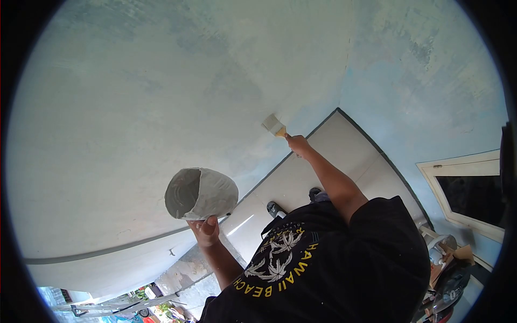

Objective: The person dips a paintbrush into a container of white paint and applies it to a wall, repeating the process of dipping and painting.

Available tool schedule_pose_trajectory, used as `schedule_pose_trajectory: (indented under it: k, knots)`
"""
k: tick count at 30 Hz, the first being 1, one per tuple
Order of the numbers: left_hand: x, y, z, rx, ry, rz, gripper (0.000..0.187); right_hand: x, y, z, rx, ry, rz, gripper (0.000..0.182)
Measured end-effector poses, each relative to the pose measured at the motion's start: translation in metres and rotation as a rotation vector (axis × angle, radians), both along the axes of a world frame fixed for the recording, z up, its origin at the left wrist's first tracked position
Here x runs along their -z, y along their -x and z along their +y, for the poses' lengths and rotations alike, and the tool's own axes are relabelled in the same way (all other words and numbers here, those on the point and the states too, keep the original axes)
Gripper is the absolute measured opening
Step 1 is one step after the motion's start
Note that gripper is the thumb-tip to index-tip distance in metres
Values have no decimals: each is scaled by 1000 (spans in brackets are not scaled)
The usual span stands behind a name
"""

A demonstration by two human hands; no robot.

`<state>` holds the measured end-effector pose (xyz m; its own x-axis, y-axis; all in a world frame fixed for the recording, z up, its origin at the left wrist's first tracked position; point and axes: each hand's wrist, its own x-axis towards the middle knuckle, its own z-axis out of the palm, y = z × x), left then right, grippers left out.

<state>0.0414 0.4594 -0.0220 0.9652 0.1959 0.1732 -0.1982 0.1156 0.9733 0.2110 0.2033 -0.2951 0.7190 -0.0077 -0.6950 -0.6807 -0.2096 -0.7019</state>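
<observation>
Grey-white bristles, yellow handle: flat paintbrush [275, 126] in my right hand [298, 145], head view. Fingers closed round the handle near its end; grip looks firm, though I can't see every finger. Key relation: brush runs out ahead of that hand, long axis along the handle, angled up and to the left, bristle end at the painted wall [161, 113]. Looks like contact; can't tell how hard it's pressed. Right hand is the near one to that patch, just above the dark skirting strip [269, 175]; left is lower and well apart.

Left hand [207, 230] holds the grey paint pot [219, 195] from underneath, thumb up against its side, other fingers mostly hidden. Pot is tilted, mouth facing left, away from the brush.

Looks: bristles wide, squared off, coated in pale grey. Pot is rounded, smeared grey outside, darker inside with lighter streaks; can't read the paint level. Wall is patchy, pale grey-green over light blue.
</observation>
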Motion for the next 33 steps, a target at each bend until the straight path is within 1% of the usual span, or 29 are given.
schedule_pose_trajectory:
  k: [1, 3, 4, 6, 7, 9, 10, 12, 13, 15, 16, 18, 20, 23, 24, 26, 28, 30, 32, 33]
  knots:
    - [-2, 2, 0, -5, -3, 1, 97, -4, 3, 1, -5, -3, 1, 59]
    - [-2, 3, -1, 26, 71, 9, 97, -15, 7, 0, -61, 218, -264, 59]
    - [-2, 4, -1, 24, 70, 12, 97, -18, 13, 2, -63, 217, -261, 59]
    - [-1, 4, -4, -13, -3, 14, 97, -24, 21, 1, 259, -205, -721, 55]
    - [0, 4, -5, -16, -2, 16, 97, -36, 20, 0, 255, -205, -719, 55]
    - [3, 6, -4, -17, -1, 4, 97, -57, 12, 0, 255, -91, -802, 58]
    - [2, 7, -6, -16, -2, 5, 97, -54, 4, -1, 256, -92, -801, 58]
    - [-2, 5, -8, -9, 0, 0, 96, -43, -17, 0, -47, 121, -556, 56]
    - [-3, 5, -9, -10, 0, -5, 96, -33, -21, 3, -48, 121, -560, 56]
    - [-4, 5, -12, -39, -11, -13, 95, -11, -25, 3, -75, 258, -452, 56]
    - [-3, 4, -10, -43, -13, -13, 95, -3, -25, 1, -78, 255, -453, 56]
    - [2, 8, -4, -9, -18, 23, 94, 17, -14, -8, -133, 280, -238, 57]
    - [2, 12, -2, -11, -28, 27, 94, 67, -2, -11, -44, 296, -37, 58]
    - [0, 6, -5, -20, -19, 10, 94, 87, 21, -14, 27, 243, -84, 57]
    - [0, 8, -8, -34, 11, -1, 94, 77, 20, -13, 23, 242, -82, 57]
    - [5, 10, 0, -44, -12, 20, 94, 24, 19, -8, -100, 177, -306, 55]
    - [5, 10, 2, -46, -39, 36, 94, -39, 13, 4, -19, 82, -555, 51]
    - [4, 8, -1, -35, -22, 3, 94, -83, 8, 14, 123, -167, -818, 49]
    - [5, 7, -1, -26, -14, 1, 94, -115, -2, 18, 133, -184, -811, 49]
    - [5, 8, 0, -18, -5, 1, 94, -123, -7, 20, 143, -201, -801, 48]
